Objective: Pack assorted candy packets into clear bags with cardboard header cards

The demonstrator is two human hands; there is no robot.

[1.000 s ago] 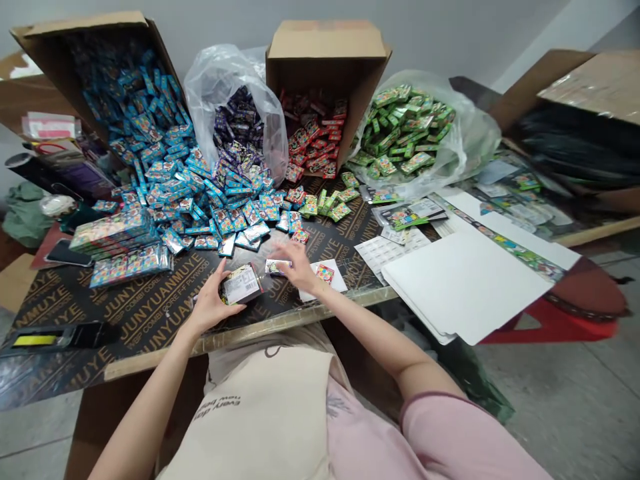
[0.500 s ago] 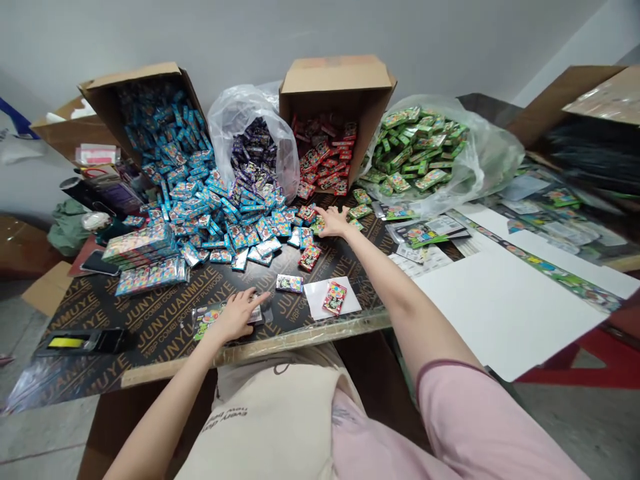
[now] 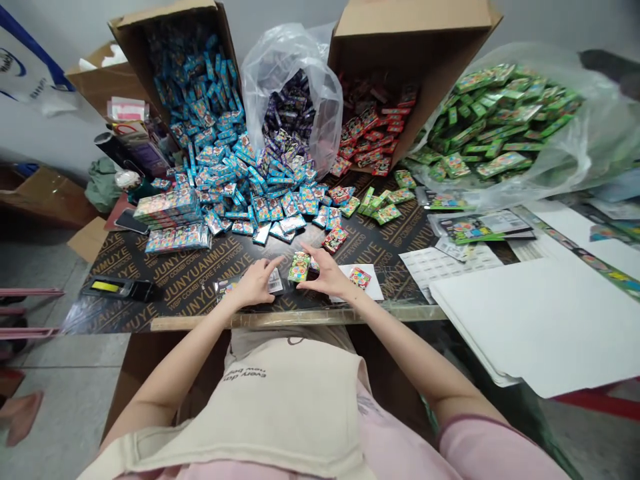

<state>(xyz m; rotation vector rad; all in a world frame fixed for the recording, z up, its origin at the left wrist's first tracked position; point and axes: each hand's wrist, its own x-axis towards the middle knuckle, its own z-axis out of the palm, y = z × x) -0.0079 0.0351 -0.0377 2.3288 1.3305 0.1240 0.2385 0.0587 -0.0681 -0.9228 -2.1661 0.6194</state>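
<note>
**Desk:** Who's in the frame?

**Photographer:** A person in a pink top and canvas apron (image 3: 285, 400), working at the near edge of a black plywood table (image 3: 200, 283) printed "JUNYUANMUYE".

**Desk:** The hands?

**Photographer:** Both are open and fairly wide, close together. The left hand (image 3: 257, 282) lies over a foil packet with a barcode label (image 3: 275, 283). The right hand (image 3: 325, 277) curves in toward a green-and-pink packet (image 3: 299, 267), which lies between the two hands. I can't tell whether either hand is gripping anything.

**Desk:** What's beside them?

**Photographer:** Just right of the right hand, a white card (image 3: 371, 283) carries a small pink packet (image 3: 360, 277).

**Desk:** And farther back?

**Photographer:** At the far side, blue packets (image 3: 280, 207) spill from a tipped cardboard box (image 3: 165, 20) across the table. Purple packets (image 3: 287, 113) sit in a clear plastic bag (image 3: 300, 60), red ones (image 3: 370, 127) in a second box (image 3: 410, 20), and green ones (image 3: 500, 113) in another bag (image 3: 600, 140). Banded stacks of packets (image 3: 167, 207) lie at left, and white boards (image 3: 530, 327) at right.
</note>
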